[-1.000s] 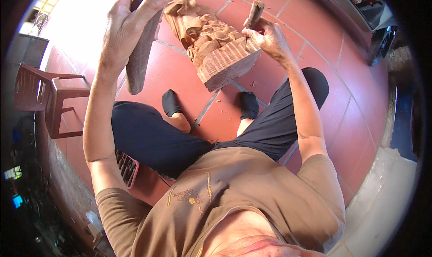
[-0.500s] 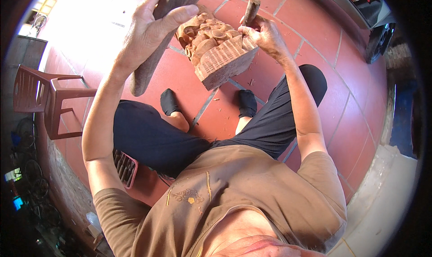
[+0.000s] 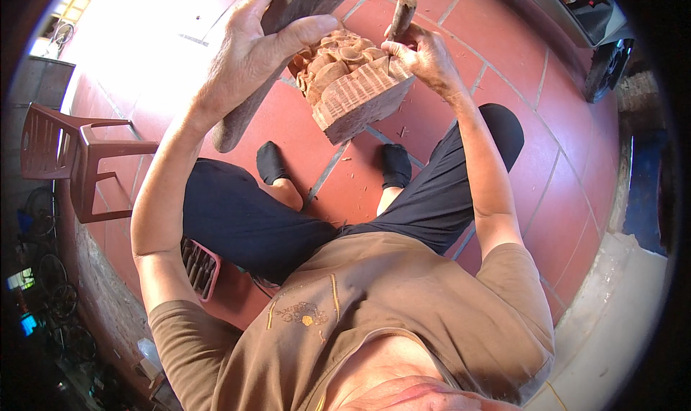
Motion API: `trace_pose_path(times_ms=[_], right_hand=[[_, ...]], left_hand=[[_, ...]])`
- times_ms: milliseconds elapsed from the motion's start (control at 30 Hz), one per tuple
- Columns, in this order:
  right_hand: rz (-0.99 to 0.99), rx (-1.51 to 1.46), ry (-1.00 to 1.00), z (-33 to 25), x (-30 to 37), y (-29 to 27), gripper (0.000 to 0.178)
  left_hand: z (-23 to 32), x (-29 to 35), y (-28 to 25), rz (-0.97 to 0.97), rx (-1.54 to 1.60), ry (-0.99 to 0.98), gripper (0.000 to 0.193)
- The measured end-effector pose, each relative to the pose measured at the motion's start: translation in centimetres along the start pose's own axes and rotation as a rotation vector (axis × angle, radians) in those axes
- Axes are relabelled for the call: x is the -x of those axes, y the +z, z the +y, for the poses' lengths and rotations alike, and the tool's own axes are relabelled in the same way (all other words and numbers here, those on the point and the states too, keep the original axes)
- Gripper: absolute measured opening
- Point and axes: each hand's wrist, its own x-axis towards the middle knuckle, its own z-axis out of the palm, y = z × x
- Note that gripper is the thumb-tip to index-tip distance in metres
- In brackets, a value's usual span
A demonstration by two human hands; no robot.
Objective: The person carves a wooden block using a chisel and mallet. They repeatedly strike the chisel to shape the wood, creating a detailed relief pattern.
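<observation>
The floor is made of big red tiles with grey lines, and the light is very bright at the upper left of the frame. A brown chair stands at the left, and a black wheel shows at the upper right. The carving is at the upper middle, orange-brown, with round, bumpy shapes on top and a flat end with rows of grooves; part of it hides behind my left hand. That hand is wrapped round a long, dark, smooth wooden bar. My right hand has its fingers closed round a short, round wooden handle, just beside the carving's grooved end
</observation>
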Motion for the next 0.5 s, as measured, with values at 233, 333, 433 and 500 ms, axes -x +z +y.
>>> trace_pose_path(times_ms=[233,333,433,500], right_hand=[[0.010,0.017,-0.039,-0.4,-0.1,0.1,0.025],[0.036,0.066,-0.045,-0.7,-0.2,0.2,0.025],[0.050,0.036,-0.046,-0.6,-0.3,0.4,0.025],[0.040,0.013,-0.049,-0.5,-0.2,0.5,0.026]], left_hand=[[0.3,-0.4,0.9,-0.135,-0.021,-0.024,0.091],[-1.9,-0.5,1.8,-0.281,-0.298,0.001,0.096],[-2.3,-0.6,1.6,-0.318,-0.191,0.037,0.092],[-1.2,-0.6,1.4,-0.246,-0.048,0.084,0.087]])
